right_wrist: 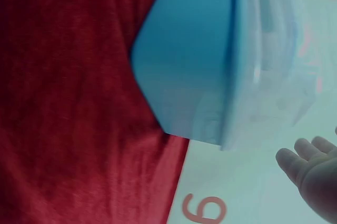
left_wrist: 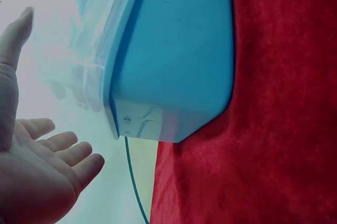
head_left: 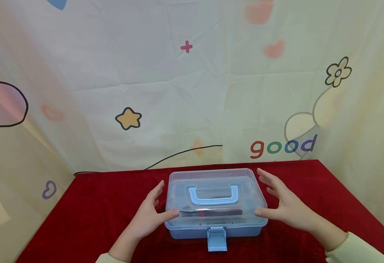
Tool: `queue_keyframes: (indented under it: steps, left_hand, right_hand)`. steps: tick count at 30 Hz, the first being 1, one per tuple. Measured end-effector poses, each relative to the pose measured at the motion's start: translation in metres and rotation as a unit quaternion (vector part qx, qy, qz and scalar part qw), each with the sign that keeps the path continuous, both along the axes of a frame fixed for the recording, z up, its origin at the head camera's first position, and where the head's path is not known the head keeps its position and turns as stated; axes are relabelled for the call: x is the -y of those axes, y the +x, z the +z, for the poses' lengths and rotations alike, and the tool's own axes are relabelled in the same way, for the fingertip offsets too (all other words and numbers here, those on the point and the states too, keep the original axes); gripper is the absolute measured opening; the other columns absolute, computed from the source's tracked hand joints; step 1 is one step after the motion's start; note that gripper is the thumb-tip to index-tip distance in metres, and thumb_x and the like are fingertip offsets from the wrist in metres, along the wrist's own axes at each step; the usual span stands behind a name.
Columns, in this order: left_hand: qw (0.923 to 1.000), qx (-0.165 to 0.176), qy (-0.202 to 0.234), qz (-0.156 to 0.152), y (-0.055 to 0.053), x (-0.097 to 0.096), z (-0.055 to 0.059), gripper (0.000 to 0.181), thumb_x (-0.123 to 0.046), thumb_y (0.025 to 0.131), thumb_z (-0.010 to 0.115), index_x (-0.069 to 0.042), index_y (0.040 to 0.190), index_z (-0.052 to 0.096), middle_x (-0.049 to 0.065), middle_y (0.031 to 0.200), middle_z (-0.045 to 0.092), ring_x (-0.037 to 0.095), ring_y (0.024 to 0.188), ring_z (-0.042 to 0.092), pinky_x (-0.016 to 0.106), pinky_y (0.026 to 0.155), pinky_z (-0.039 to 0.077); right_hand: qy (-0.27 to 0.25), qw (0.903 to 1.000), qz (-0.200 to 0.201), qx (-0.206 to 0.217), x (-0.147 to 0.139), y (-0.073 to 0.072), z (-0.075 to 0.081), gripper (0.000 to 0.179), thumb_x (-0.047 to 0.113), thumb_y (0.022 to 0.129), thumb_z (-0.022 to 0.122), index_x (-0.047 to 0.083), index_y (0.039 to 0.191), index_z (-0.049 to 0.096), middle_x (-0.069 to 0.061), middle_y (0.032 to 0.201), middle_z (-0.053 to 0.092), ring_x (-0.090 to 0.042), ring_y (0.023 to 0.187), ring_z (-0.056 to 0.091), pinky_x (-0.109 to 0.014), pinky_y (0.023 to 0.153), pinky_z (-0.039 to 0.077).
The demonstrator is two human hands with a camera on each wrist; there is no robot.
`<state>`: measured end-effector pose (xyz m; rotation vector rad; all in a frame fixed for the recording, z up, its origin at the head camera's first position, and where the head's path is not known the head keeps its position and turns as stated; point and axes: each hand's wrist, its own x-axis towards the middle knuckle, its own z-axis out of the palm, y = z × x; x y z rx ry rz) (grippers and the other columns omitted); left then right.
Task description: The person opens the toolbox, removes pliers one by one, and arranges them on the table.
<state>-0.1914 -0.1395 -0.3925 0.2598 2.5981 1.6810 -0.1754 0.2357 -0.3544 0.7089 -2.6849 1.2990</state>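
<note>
A blue plastic storage box [head_left: 216, 232] with a clear lid [head_left: 211, 175] stands on the red cloth. Its light blue carry handle [head_left: 214, 201] lies folded down on the lid, and the front latch [head_left: 217, 241] hangs swung outward. Dark, slender items show through the lid. At the box's left side is my left hand [head_left: 147, 215], fingers extended and thumb over the lid's front left corner. My right hand [head_left: 285, 206] mirrors it on the right, thumb near the front right corner. Both wrist views show spread fingers beside the blue side walls [left_wrist: 174, 39], with nothing gripped.
Red velvet cloth [head_left: 90, 219] covers the table around the box. Behind the table hangs a pale curtain [head_left: 179, 91] printed with a star, hearts, a flower and the word "good". It also runs along both sides.
</note>
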Motion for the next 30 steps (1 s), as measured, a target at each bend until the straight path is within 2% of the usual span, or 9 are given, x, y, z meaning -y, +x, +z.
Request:
queue_keyframes:
  steps: [4, 9, 17, 24, 30]
  left_hand:
    - [0.9997, 0.016, 0.006, -0.015, 0.002, 0.000, -0.002, 0.103, -0.035, 0.068, 0.081, -0.018, 0.151, 0.021, 0.012, 0.155, 0.022, 0.040, 0.141, 0.024, 0.060, 0.109, 0.029]
    - [0.9987, 0.019, 0.027, -0.040, 0.003, 0.001, -0.006, 0.106, -0.030, 0.067, 0.083, -0.018, 0.151, 0.019, 0.011, 0.156, 0.021, 0.040, 0.141, 0.023, 0.062, 0.105, 0.033]
    - [0.9942, 0.010, 0.060, -0.089, 0.000, 0.001, -0.014, 0.104, -0.018, 0.069, 0.082, -0.022, 0.150, 0.018, 0.003, 0.152, 0.030, 0.028, 0.135, 0.036, 0.053, 0.107, 0.036]
    - [0.9947, 0.016, 0.056, -0.085, 0.001, 0.000, -0.016, 0.101, -0.018, 0.067, 0.083, -0.022, 0.146, 0.021, 0.002, 0.149, 0.033, 0.025, 0.133, 0.037, 0.054, 0.109, 0.033]
    - [0.9968, 0.002, 0.026, -0.076, 0.001, 0.001, -0.017, 0.099, -0.022, 0.068, 0.084, -0.021, 0.146, 0.024, 0.002, 0.148, 0.036, 0.024, 0.130, 0.041, 0.052, 0.108, 0.036]
  right_hand:
    - [-0.007, 0.9998, 0.005, 0.017, 0.002, -0.002, -0.009, 0.097, 0.029, 0.076, 0.075, 0.018, 0.151, 0.014, -0.016, 0.150, 0.025, -0.041, 0.133, 0.031, -0.065, 0.099, 0.036]
    - [-0.007, 0.9994, 0.005, 0.034, 0.002, -0.005, -0.018, 0.100, 0.032, 0.075, 0.075, 0.018, 0.151, 0.012, -0.016, 0.150, 0.023, -0.041, 0.133, 0.028, -0.067, 0.099, 0.035]
    - [-0.004, 0.9980, 0.010, 0.062, -0.002, -0.007, -0.026, 0.104, 0.032, 0.076, 0.075, 0.012, 0.152, 0.007, -0.019, 0.152, 0.020, -0.046, 0.133, 0.029, -0.062, 0.097, 0.041]
    - [-0.011, 0.9943, 0.025, 0.104, -0.006, -0.011, -0.031, 0.107, 0.029, 0.076, 0.076, 0.007, 0.152, 0.003, -0.022, 0.152, 0.020, -0.050, 0.132, 0.033, -0.053, 0.092, 0.049]
    - [0.001, 0.9936, 0.001, 0.113, -0.005, -0.012, -0.033, 0.104, 0.032, 0.074, 0.078, 0.007, 0.149, 0.010, -0.022, 0.150, 0.024, -0.050, 0.132, 0.034, -0.058, 0.094, 0.046]
